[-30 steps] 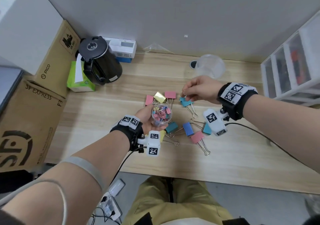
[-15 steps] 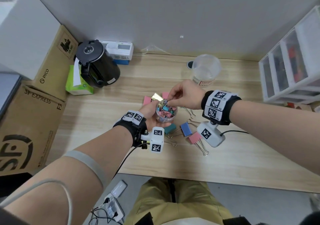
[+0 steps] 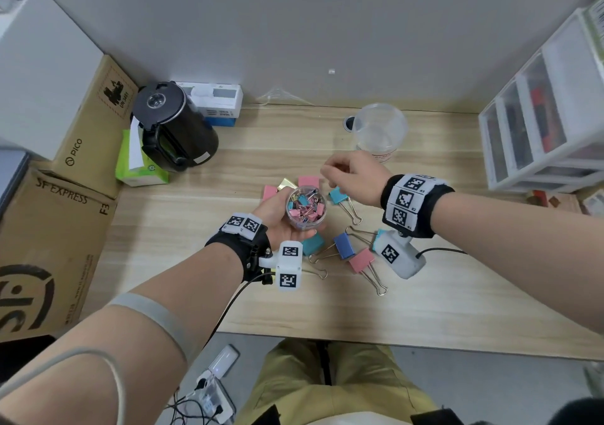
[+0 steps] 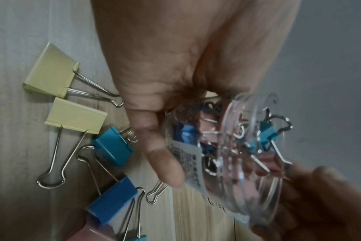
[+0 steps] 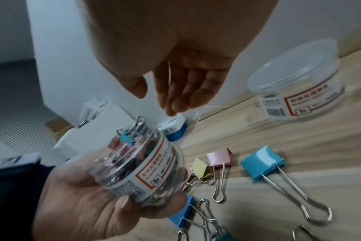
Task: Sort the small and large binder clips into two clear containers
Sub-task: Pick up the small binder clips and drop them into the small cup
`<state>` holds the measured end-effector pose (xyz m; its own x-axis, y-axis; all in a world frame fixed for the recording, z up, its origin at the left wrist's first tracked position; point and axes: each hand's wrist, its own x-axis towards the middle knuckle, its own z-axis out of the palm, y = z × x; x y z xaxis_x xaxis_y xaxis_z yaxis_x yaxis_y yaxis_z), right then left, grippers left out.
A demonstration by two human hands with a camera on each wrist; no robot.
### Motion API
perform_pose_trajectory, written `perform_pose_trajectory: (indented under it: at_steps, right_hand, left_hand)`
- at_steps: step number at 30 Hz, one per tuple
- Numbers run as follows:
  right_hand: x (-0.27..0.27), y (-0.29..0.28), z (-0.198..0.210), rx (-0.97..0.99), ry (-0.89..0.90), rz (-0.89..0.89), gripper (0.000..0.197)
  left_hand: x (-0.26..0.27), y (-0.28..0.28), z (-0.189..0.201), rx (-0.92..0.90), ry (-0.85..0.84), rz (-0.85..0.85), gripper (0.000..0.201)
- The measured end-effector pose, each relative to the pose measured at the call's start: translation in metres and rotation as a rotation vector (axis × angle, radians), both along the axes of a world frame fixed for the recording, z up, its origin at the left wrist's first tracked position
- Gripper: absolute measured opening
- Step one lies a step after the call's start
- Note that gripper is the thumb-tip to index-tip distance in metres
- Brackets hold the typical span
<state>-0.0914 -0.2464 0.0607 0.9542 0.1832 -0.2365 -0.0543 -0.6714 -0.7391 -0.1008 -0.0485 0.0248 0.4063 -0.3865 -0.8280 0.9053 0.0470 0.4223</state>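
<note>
My left hand [image 3: 277, 217] grips a small clear jar [image 3: 305, 207] packed with small coloured binder clips and holds it tilted above the table; the left wrist view shows my thumb [image 4: 161, 146] along the jar [image 4: 237, 154]. My right hand [image 3: 330, 176] hovers just behind and right of the jar's mouth, fingers [image 5: 175, 97] loosely extended and empty. Several large clips lie on the wooden table: teal [image 3: 338, 195], blue [image 3: 343, 245], pink [image 3: 361, 260], two yellow [image 4: 52, 71]. The large clear container [image 3: 380, 130] stands empty at the back.
A black kettle [image 3: 176, 130], a green tissue pack [image 3: 137, 166] and a white-and-blue box [image 3: 215, 101] sit at the back left. Cardboard boxes [image 3: 58, 238] flank the left side, and a white drawer unit [image 3: 549, 124] stands on the right. The table's front edge [image 3: 392, 343] is close to my legs.
My right hand went from the table to the jar's mouth, then drew back up and to the right with nothing in it. My left hand kept holding the jar.
</note>
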Motion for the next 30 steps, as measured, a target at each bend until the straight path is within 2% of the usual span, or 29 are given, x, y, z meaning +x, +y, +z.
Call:
perform_pose_trajectory:
  at_steps: [4,6,10,14,19,22,25,27,30]
  right_hand:
    - [-0.009,0.002,-0.014,0.168,0.682,-0.125,0.054]
    - [-0.015,0.002,-0.019,0.233,0.77,-0.148,0.063]
    - [-0.021,-0.009,-0.027,0.359,0.724,-0.219,0.061]
    - [-0.027,-0.019,-0.032,0.403,0.72,-0.263,0.051]
    - [-0.029,-0.034,-0.026,0.554,0.667,-0.341,0.052]
    - [-0.024,-0.043,-0.017,0.67,0.673,-0.35,0.044]
    - [-0.019,-0.047,-0.006,0.682,0.673,-0.265,0.03]
    - [-0.015,-0.048,-0.001,0.656,0.599,-0.207,0.023]
    - [-0.009,-0.044,0.009,0.518,0.341,-0.1,0.024]
  left_hand:
    - [-0.001,-0.01,0.003,-0.078,0.035,-0.047,0.045]
    - [0.0,-0.018,0.007,-0.096,0.03,-0.091,0.051]
    - [0.004,-0.029,0.006,-0.078,0.04,-0.147,0.058]
    - [0.004,-0.031,0.0,-0.067,0.049,-0.185,0.074]
    - [0.004,-0.033,-0.004,-0.119,0.091,-0.141,0.059]
    - [0.006,-0.031,-0.004,-0.154,0.083,-0.134,0.06]
    - [0.007,-0.032,-0.002,-0.179,0.088,-0.12,0.059]
    - [0.008,-0.034,0.0,-0.195,0.094,-0.108,0.06]
    - [0.008,-0.033,0.001,-0.186,0.081,-0.099,0.063]
